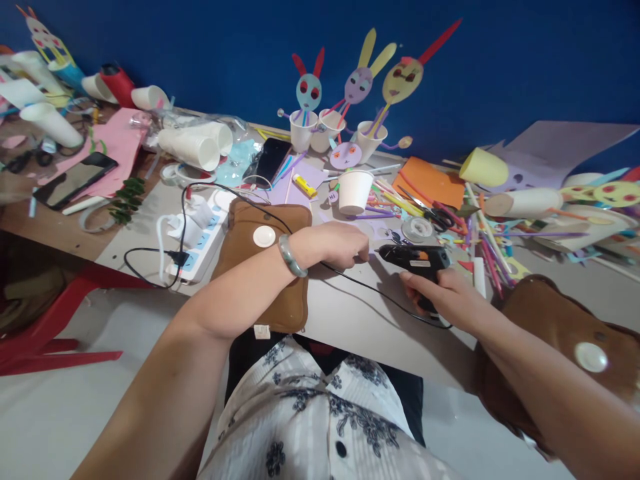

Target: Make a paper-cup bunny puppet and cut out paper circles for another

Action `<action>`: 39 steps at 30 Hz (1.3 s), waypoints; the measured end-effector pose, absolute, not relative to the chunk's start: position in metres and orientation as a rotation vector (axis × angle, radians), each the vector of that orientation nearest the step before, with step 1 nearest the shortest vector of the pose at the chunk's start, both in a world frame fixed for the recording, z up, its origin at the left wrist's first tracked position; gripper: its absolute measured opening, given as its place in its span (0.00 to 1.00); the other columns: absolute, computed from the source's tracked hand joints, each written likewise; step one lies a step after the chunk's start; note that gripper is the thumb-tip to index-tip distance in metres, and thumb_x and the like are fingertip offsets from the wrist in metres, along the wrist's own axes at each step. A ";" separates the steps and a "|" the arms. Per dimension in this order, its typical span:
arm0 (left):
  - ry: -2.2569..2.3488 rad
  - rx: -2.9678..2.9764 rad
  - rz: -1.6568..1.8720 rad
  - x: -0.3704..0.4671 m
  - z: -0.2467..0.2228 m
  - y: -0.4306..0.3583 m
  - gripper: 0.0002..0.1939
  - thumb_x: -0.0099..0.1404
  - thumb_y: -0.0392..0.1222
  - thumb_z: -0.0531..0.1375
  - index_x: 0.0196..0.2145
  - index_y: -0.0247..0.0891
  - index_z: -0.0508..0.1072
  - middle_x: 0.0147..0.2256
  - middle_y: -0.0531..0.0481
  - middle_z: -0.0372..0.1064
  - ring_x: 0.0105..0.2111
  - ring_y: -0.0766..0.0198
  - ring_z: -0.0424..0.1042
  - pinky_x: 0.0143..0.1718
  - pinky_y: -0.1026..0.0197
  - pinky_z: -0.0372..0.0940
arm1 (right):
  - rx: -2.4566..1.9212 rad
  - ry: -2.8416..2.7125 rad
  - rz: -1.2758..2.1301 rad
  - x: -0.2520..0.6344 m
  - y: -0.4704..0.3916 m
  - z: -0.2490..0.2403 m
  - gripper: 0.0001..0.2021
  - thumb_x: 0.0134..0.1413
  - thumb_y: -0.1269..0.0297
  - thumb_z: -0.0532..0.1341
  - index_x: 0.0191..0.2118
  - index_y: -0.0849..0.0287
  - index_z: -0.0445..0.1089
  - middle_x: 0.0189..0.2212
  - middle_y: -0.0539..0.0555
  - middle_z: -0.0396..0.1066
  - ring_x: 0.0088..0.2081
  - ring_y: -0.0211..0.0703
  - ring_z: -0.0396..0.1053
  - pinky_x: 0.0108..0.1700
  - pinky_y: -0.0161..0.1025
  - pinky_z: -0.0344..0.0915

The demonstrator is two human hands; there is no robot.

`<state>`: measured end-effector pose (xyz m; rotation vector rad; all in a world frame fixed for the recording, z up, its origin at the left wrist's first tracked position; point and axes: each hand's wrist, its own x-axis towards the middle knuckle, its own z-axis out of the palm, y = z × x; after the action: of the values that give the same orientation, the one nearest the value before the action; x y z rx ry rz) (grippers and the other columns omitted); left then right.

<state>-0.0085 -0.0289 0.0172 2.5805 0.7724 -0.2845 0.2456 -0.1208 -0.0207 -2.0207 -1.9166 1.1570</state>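
My right hand [443,293] is wrapped round the handle of a black glue gun [415,259], whose nozzle points left. Just left of that nozzle, my left hand [345,244] is closed, its fingertips pinched together; whatever they hold is hidden or too small to name. A bracelet circles my left wrist, which crosses above a brown cushion-like pad [280,300]. Behind my left hand stands a white paper cup [355,192] with a small "Hi" tag beside it. A black cord [380,291] runs under my left hand to the glue gun.
A white power strip [203,247] with plugs lies left. At the back, paper-cup figures [305,130] with paper faces stand against the blue wall. Scissors [435,215], a tape roll [417,229] and coloured sticks crowd the right. Another brown pad [550,333] lies under my right forearm.
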 end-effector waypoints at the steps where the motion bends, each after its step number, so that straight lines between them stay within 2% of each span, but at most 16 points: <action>1: 0.777 2.574 -0.282 -0.008 0.017 -0.029 0.22 0.63 0.34 0.60 0.53 0.44 0.80 0.48 0.43 0.80 0.43 0.53 0.76 0.40 0.57 0.63 | -2.026 -1.906 1.186 0.245 -0.121 -0.022 0.35 0.56 0.28 0.54 0.19 0.58 0.69 0.17 0.57 0.71 0.21 0.45 0.70 0.25 0.40 0.65; 6: 0.781 2.562 -0.287 -0.008 0.017 -0.028 0.21 0.63 0.35 0.61 0.53 0.44 0.80 0.48 0.43 0.80 0.43 0.54 0.77 0.41 0.57 0.64 | -2.061 -1.855 1.237 0.240 -0.122 -0.018 0.33 0.56 0.30 0.56 0.18 0.57 0.67 0.16 0.57 0.71 0.20 0.44 0.68 0.25 0.41 0.64; 16: 0.756 2.589 -0.298 -0.008 0.020 -0.030 0.21 0.64 0.33 0.59 0.52 0.44 0.81 0.46 0.43 0.80 0.42 0.54 0.77 0.39 0.58 0.63 | -2.080 -1.979 1.197 0.235 -0.119 -0.014 0.33 0.60 0.37 0.54 0.14 0.57 0.67 0.15 0.58 0.71 0.20 0.44 0.67 0.28 0.41 0.63; 24: 0.763 2.574 -0.312 -0.008 0.019 -0.029 0.23 0.64 0.33 0.59 0.56 0.45 0.79 0.49 0.42 0.80 0.44 0.52 0.77 0.40 0.57 0.64 | -2.037 -2.053 1.181 0.233 -0.116 -0.008 0.33 0.60 0.38 0.54 0.14 0.57 0.67 0.15 0.57 0.70 0.21 0.43 0.68 0.31 0.41 0.64; 31: 0.789 2.536 -0.288 -0.008 0.020 -0.029 0.20 0.63 0.35 0.61 0.52 0.43 0.80 0.47 0.43 0.80 0.43 0.54 0.77 0.42 0.58 0.65 | -2.101 -2.093 1.194 0.235 -0.113 -0.007 0.33 0.60 0.37 0.53 0.14 0.56 0.67 0.15 0.57 0.71 0.21 0.44 0.69 0.31 0.42 0.64; 39: 0.750 2.555 -0.275 -0.009 0.018 -0.029 0.19 0.62 0.33 0.60 0.50 0.42 0.81 0.45 0.43 0.81 0.41 0.55 0.77 0.41 0.58 0.64 | -2.119 -2.095 1.151 0.232 -0.112 -0.003 0.32 0.60 0.39 0.54 0.13 0.56 0.66 0.15 0.57 0.70 0.20 0.43 0.67 0.29 0.41 0.62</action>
<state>-0.0089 -0.0290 0.0184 2.5553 0.7504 -0.2751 0.2320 -0.1124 -0.0026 -2.1193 -2.0950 1.1510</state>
